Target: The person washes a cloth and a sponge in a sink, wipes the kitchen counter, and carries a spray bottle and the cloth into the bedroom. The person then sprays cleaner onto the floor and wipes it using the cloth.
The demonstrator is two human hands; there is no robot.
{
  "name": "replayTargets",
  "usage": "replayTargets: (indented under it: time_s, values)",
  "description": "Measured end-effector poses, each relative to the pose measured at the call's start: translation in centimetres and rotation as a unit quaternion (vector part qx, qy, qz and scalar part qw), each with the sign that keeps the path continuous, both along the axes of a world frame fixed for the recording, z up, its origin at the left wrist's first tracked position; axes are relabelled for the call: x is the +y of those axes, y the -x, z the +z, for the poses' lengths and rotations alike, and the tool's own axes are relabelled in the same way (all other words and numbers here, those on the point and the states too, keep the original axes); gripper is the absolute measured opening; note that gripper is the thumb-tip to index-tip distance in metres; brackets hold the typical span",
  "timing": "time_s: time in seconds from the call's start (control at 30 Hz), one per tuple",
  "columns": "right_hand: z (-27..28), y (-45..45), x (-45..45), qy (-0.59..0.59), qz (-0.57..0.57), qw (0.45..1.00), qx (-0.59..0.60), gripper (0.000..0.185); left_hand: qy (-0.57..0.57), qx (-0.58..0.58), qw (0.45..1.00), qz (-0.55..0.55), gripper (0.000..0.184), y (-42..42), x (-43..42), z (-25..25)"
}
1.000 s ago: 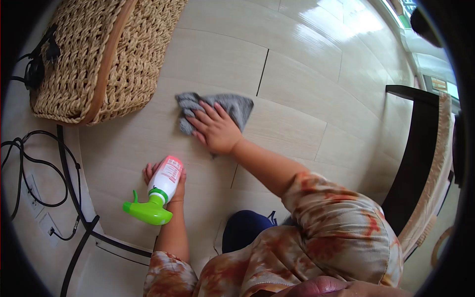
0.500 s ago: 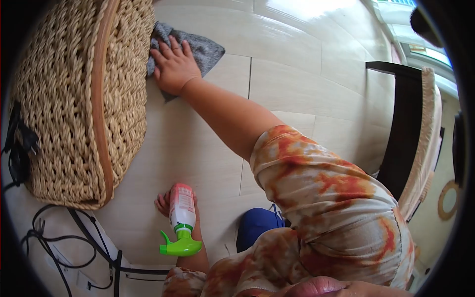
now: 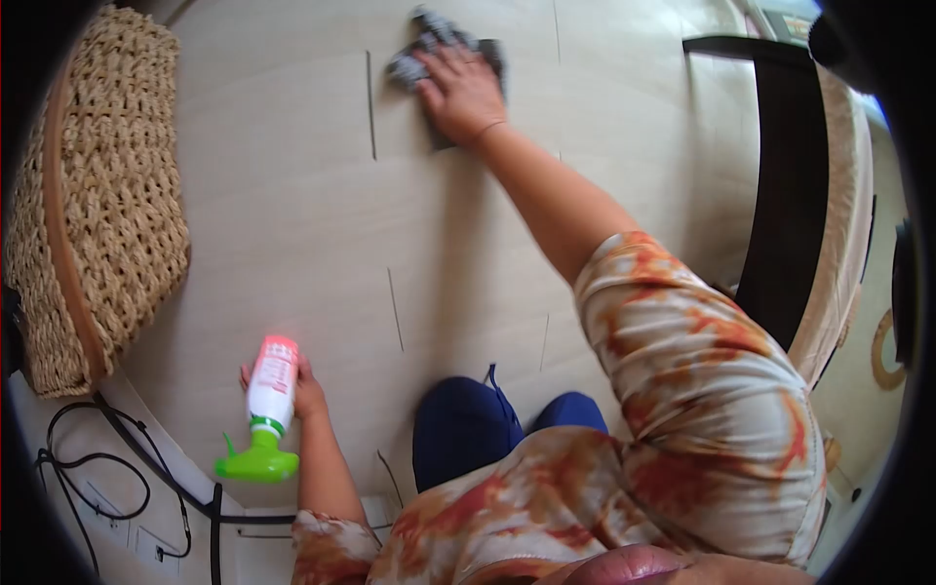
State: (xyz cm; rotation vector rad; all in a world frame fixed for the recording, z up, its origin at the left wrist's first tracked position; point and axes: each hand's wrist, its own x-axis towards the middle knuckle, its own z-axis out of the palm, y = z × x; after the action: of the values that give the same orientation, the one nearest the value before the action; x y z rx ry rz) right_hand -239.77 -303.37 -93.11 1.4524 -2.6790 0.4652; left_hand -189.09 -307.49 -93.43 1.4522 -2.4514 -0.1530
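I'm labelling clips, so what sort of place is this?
Probably a room in a home, judging by the large tan woven basket, pale rectangular floor tiles and dark-sided furniture edged in beige.

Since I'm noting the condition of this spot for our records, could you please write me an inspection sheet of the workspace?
Surface: pale floor with thin dark seams.
Job's things: a gray cloth, crumpled on the floor; a spray bottle with a green trigger head, its base pointing away from the person.
Clutter: a woven basket at the left of the view.
Hands: the left hand holds the bottle from behind; the right hand lies spread on the cloth.
Cables: looped black cables at lower left, apart from both hands.
Surroundings: dark furniture at the right.
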Motion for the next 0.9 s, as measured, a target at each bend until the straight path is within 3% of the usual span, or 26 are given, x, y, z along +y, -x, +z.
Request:
replayTargets:
  time_s: [0.03,0.07,0.1,0.17,0.3,0.43,0.47,0.53,0.57,0.63,0.7,0.73,0.77,0.8,0.83,0.87,0.9]
  values:
    - [0.1,1.2,3.9,0.010,-0.025,1.000,-0.001,0.045,-0.008,0.048,0.998,0.027,0.067,-0.1,0.3,-0.8]
    - [0.1,2.0,7.6,0.003,-0.069,0.998,0.010,0.046,-0.146,0.051,0.986,0.054,0.060,-3.2,0.1,-3.6]
    - [-0.9,3.4,11.1,-0.009,-0.108,0.994,0.018,0.048,-0.082,-0.075,0.994,0.020,0.054,-3.4,-0.2,-3.6]
    - [-1.7,5.9,18.1,-0.022,-0.167,0.985,0.035,0.049,-0.139,-0.002,0.988,0.072,0.053,-2.0,0.0,-2.5]
    - [-3.3,9.7,33.7,-0.061,-0.279,0.958,0.014,0.051,-0.075,0.047,0.993,0.078,0.057,-0.1,0.3,-1.0]
    - [-4.5,9.5,50.9,-0.113,-0.527,0.841,-0.038,0.057,-0.028,0.030,0.997,0.071,0.063,-0.9,0.0,-1.4]
    - [-8.1,12.2,59.7,-0.352,-0.368,0.859,0.054,0.051,-0.008,0.024,0.998,0.057,0.065,-1.0,-0.4,-1.5]
    - [-7.1,8.4,57.4,-0.102,-0.602,0.792,-0.009,0.041,-0.011,0.058,0.996,0.065,0.065,-1.2,-0.7,-1.7]
    - [-8.0,8.9,57.4,-0.105,-0.593,0.799,-0.010,0.041,-0.018,0.099,0.993,0.060,0.065,-1.3,-0.6,-1.7]
    - [-8.6,10.0,57.3,-0.297,-0.435,0.847,0.070,0.037,-0.021,0.105,0.992,0.072,0.063,-1.1,-0.4,-1.2]
    - [-8.9,9.5,51.2,-0.261,-0.299,0.898,0.191,0.028,-0.021,0.123,0.989,0.074,0.062,-0.3,-0.2,-1.1]
    - [-9.6,8.5,47.0,-0.168,-0.168,0.924,0.299,0.023,-0.003,0.112,0.992,0.066,0.064,-0.1,-0.2,-1.2]
    - [-7.6,4.9,39.6,-0.128,-0.088,0.931,0.331,0.021,0.015,0.103,0.993,0.055,0.065,-0.1,-0.3,-1.3]
    - [-6.2,0.6,32.4,-0.042,-0.036,0.961,0.272,0.020,0.015,0.112,0.992,0.053,0.065,-0.3,-0.6,-1.2]
    - [-5.1,-4.8,25.1,-0.068,0.003,0.941,0.331,0.020,0.027,0.081,0.995,0.052,0.063,-0.3,-0.8,-1.1]
    - [-4.1,-11.0,18.1,-0.028,0.015,0.961,0.276,0.026,0.035,0.050,0.997,0.050,0.061,-0.3,-0.7,-1.1]
    - [-4.6,-17.6,11.5,0.034,-0.006,0.993,0.113,0.035,0.032,0.060,0.997,0.046,0.061,-0.2,-0.7,-1.1]
